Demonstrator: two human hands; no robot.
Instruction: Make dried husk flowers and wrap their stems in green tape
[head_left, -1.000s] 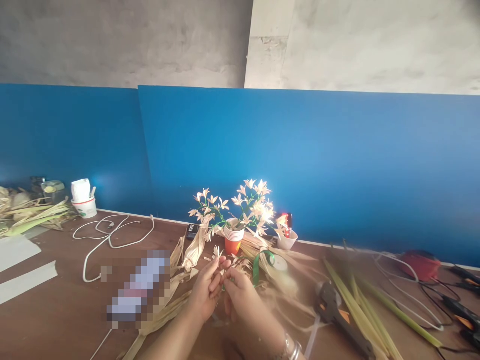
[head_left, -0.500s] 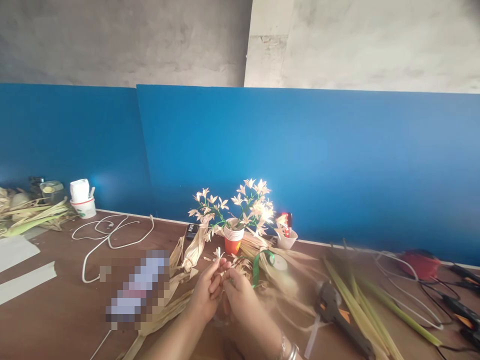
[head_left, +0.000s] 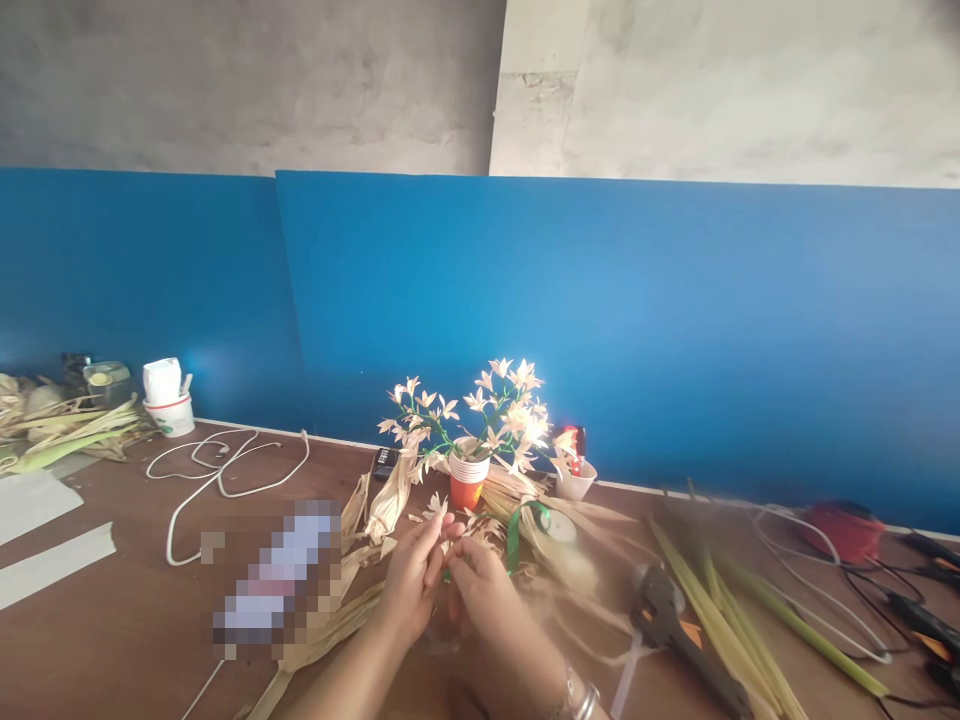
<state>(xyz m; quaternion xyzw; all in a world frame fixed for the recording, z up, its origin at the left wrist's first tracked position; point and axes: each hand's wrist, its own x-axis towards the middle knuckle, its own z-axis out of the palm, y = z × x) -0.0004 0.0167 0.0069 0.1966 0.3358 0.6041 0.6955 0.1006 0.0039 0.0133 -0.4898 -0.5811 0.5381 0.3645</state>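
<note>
My left hand (head_left: 414,572) is closed, with a small pale corn-husk flower (head_left: 437,506) sticking up from its pinched fingertips. Close against it, my right hand (head_left: 477,575) is closed too; a bit of green shows at its fingertips, too small to name. Just beyond both hands, a red and white paper cup (head_left: 468,485) holds green stems with several husk flowers (head_left: 517,415). A curl of green tape (head_left: 514,535) and its roll (head_left: 559,527) lie to the right, among dry corn husks (head_left: 390,500).
A black glue gun (head_left: 679,630) and long green-yellow leaves (head_left: 709,590) lie to the right. A white bowl (head_left: 576,482) stands behind. Left are a blurred-out rectangular object (head_left: 277,575), a white cable (head_left: 176,525) and a paper-filled tub (head_left: 169,415). A blue partition (head_left: 600,300) borders the table.
The small flower has turned and opened toward me slightly at my left fingertips. My right fingers have shifted a little, and a bit of green now shows there.
</note>
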